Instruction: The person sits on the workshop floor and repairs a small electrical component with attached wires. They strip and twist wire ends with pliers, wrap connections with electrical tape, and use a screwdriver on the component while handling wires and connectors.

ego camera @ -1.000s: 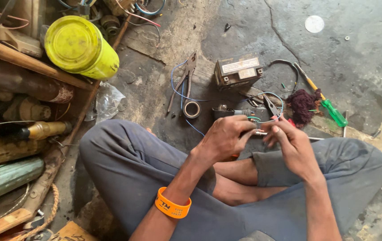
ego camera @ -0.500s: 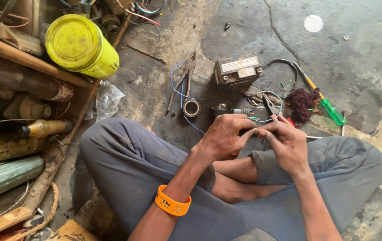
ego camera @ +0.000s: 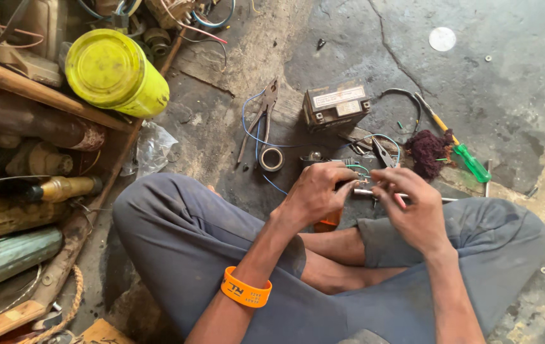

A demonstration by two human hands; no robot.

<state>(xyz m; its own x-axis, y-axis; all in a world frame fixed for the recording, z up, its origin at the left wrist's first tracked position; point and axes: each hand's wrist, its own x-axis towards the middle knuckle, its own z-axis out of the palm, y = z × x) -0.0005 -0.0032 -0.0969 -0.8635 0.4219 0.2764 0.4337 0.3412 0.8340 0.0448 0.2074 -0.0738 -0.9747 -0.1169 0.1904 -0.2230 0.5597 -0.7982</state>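
I sit cross-legged on a stained concrete floor. My left hand (ego camera: pixel 316 191), with an orange wristband on its arm, grips a small dark electrical part with green and blue wires (ego camera: pixel 358 171) coming out of it. My right hand (ego camera: pixel 412 207) is close beside it, its fingertips pinching the thin wire ends between the two hands. A thin metal rod (ego camera: pixel 422 197) lies under my right hand. What sits inside the left palm is mostly hidden.
On the floor ahead lie a small dark battery box (ego camera: pixel 336 105), pliers (ego camera: pixel 258 118), a roll of tape (ego camera: pixel 272 158), a green-handled screwdriver (ego camera: pixel 460 153), a maroon tuft (ego camera: pixel 428 153) and wire cutters (ego camera: pixel 381 151). A yellow canister (ego camera: pixel 116 73), bottles and wooden poles crowd the left.
Both hands stay together over my lap; the fingers have shifted slightly on the wires, and my right hand has drawn a little apart from the left.
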